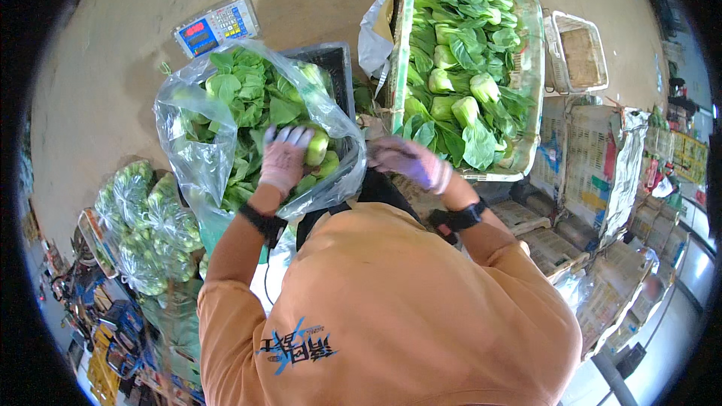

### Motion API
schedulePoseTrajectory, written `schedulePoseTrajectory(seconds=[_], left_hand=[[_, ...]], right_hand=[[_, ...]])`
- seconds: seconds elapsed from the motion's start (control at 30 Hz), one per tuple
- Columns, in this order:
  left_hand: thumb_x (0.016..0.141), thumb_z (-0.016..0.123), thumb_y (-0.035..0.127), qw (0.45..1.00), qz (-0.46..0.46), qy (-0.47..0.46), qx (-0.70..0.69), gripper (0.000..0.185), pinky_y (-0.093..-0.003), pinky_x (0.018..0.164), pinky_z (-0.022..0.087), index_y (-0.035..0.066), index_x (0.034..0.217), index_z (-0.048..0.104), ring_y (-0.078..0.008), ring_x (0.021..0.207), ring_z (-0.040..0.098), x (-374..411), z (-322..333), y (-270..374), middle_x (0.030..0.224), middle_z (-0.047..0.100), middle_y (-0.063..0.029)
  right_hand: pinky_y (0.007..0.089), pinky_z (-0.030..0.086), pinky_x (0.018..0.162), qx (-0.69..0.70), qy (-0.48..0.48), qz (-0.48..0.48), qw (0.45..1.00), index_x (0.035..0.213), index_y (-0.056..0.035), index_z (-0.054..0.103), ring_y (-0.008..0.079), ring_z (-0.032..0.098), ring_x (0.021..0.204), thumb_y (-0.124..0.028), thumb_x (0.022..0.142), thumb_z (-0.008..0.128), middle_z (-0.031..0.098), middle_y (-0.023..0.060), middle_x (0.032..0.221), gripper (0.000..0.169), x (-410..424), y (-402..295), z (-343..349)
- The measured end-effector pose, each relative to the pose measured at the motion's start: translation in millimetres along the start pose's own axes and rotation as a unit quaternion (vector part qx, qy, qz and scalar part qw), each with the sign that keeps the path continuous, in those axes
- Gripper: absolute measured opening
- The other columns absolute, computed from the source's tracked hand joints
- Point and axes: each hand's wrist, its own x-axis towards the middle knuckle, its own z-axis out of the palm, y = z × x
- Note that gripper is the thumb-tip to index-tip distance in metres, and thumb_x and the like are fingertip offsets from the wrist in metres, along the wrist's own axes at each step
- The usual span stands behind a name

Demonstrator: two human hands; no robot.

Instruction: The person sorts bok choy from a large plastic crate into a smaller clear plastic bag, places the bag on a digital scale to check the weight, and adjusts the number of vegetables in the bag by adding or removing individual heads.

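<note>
My left hand [285, 160], in a pale knitted glove, lies inside a clear plastic bag [194, 163] filled with bok choy [242, 87]. Its fingers rest on the leaves against one head of bok choy [317, 149] whose pale base points right; whether they grip it is hidden. Between the bag and a large plastic crate [536, 96], my right hand [409, 160] is blurred by motion, gloved too, with nothing seen in it. Rows of bok choy [443, 56] fill that crate, bases and leaves showing. A black crate [345, 76] partly shows under the bag.
A digital scale display [217, 25] stands beyond the bag. Filled bags of green vegetables [146, 225] sit at the left. At the right are a small white crate [584, 53] and stacked crates [586, 163]. A white plastic sheet [375, 34] hangs beside the large crate.
</note>
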Motion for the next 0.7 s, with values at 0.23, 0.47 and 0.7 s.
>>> schedulePoseTrajectory(seconds=[0.23, 0.47, 0.7], left_hand=[[0.051, 0.084, 0.039, 0.953, -0.107, 0.267, -0.101, 0.088, -0.0484, 0.099, 0.032, 0.009, 0.124, 0.048, -0.0327, 0.11, 0.049, -102.2, -45.7, -13.6, 0.117, 0.056, -0.0127], [0.058, 0.084, 0.02, 0.739, -0.329, 0.396, -0.435, 0.086, -0.0438, 0.101, 0.035, 0.003, 0.13, 0.04, -0.0323, 0.111, 0.048, -165.4, -70.8, 12.6, 0.119, 0.054, -0.0146], [0.084, 0.052, 0.057, 0.408, -0.014, 0.333, -0.85, 0.075, -0.0495, 0.105, 0.031, 0.009, 0.138, 0.033, -0.0307, 0.125, 0.039, -192.5, -55.2, 14.4, 0.138, 0.039, -0.011]], right_hand=[[0.0286, 0.045, 0.081, -0.267, 0.341, 0.055, 0.9, 0.114, 0.0001, 0.055, 0.0166, 0.056, 0.088, -0.021, 0.088, 0.058, 0.062, 0.0116, 0.103, 0.034, 16.5, 36.8, -144.1], [0.0436, 0.043, 0.097, -0.437, 0.122, 0.422, 0.785, 0.14, -0.015, 0.031, 0.0316, 0.045, 0.123, -0.01, 0.086, 0.047, 0.036, 0.0136, 0.142, 0.057, 123.4, 96.2, -135.4], [0.0447, 0.041, 0.094, -0.444, 0.182, 0.319, 0.817, 0.134, -0.0181, 0.041, 0.035, 0.047, 0.119, -0.033, 0.089, 0.05, 0.045, 0.0137, 0.133, 0.048, 96.9, 146.8, -184.5]])
